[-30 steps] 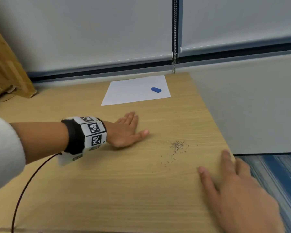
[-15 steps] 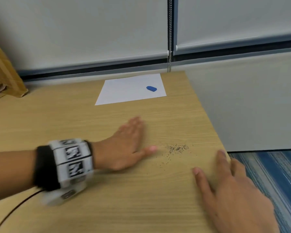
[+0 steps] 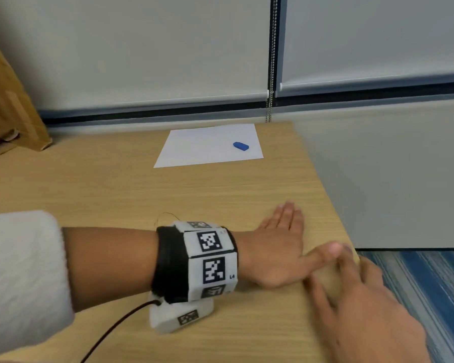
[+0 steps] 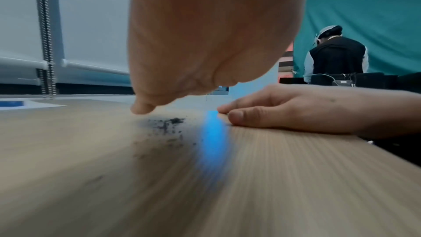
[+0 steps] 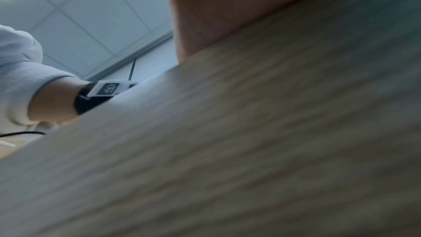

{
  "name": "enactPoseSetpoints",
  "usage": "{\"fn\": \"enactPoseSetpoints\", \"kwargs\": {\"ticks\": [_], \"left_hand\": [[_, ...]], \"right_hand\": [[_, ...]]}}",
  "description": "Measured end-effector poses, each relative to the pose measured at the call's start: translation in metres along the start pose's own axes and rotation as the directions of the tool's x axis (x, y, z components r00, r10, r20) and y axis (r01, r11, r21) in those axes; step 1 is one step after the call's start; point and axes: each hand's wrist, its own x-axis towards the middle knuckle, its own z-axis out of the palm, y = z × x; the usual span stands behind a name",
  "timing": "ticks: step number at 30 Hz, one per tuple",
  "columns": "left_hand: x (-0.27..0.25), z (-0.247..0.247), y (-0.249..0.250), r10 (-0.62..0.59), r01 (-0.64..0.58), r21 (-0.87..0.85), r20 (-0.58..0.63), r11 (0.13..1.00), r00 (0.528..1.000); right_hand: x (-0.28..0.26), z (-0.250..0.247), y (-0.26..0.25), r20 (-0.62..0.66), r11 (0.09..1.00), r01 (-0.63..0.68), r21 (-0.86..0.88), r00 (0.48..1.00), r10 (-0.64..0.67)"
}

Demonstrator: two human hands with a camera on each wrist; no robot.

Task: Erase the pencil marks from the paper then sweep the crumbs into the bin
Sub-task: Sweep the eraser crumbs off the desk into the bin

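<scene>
— Two hands, both flat on the desk (image 3: 168, 195). Neither holds anything.

— How do the fingers lie?

— The left hand (image 3: 278, 247) stands on its little-finger edge, fingers straight and together, thumb stretched right until it touches the right hand (image 3: 359, 305) near the desk's right edge. The right hand lies palm down, its fingers loosely spread and pointing far-left.

— And the crumbs?

— From the head view they are hidden behind the left hand. The left wrist view shows the crumbs (image 4: 168, 123) as a dark, gritty heap on the wood, just in front of the left palm, with the right hand's fingertips (image 4: 237, 115) a little to the right of them. A thinner trail of specks runs nearer the camera.

— Where is the paper?

— The paper (image 3: 199, 148) lies at the far side of the desk, well apart from both hands. A blue eraser (image 3: 241, 146) rests on its right part. I cannot tell whether any pencil marks remain on it.

— Anything else?

— A tagged wristband (image 3: 207, 260) with a black cable on the left wrist, a white sleeve (image 3: 19, 279) behind it, a cardboard box (image 3: 8, 113) at the far left, blue carpet (image 3: 435, 289) past the right edge. No bin shows in any view.
</scene>
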Motion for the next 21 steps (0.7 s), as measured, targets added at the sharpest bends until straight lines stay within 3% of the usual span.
{"fn": "enactPoseSetpoints", "kwargs": {"ticks": [3,6,9,12,16,21], "left_hand": [[-0.033,0.006,-0.03,-0.159,0.159,-0.012,-0.098,0.987,0.982],[-0.079,0.028,-0.069,-0.378,0.378,0.067,-0.01,0.923,0.926],[-0.104,0.044,-0.077,-0.453,0.44,0.139,0.079,0.887,0.888],[-0.089,0.05,-0.05,-0.396,0.385,0.131,0.077,0.914,0.915],[-0.032,0.043,-0.007,-0.24,0.239,0.075,0.002,0.968,0.971],[0.002,0.017,0.022,-0.133,0.134,-0.036,0.027,0.99,0.991]], "right_hand": [[0.0,-0.002,0.001,0.038,1.0,-0.013,0.0,0.999,0.012],[0.001,-0.003,0.001,0.054,1.0,-0.009,0.0,0.999,0.009],[0.001,-0.004,0.001,0.057,1.0,0.007,-0.011,0.998,-0.006],[0.0,-0.004,0.001,0.059,1.0,-0.001,-0.006,0.998,0.001],[-0.001,-0.002,0.003,0.038,1.0,0.01,-0.014,0.999,-0.01],[0.0,-0.003,0.005,0.02,0.999,0.032,0.004,0.999,-0.032]]}}
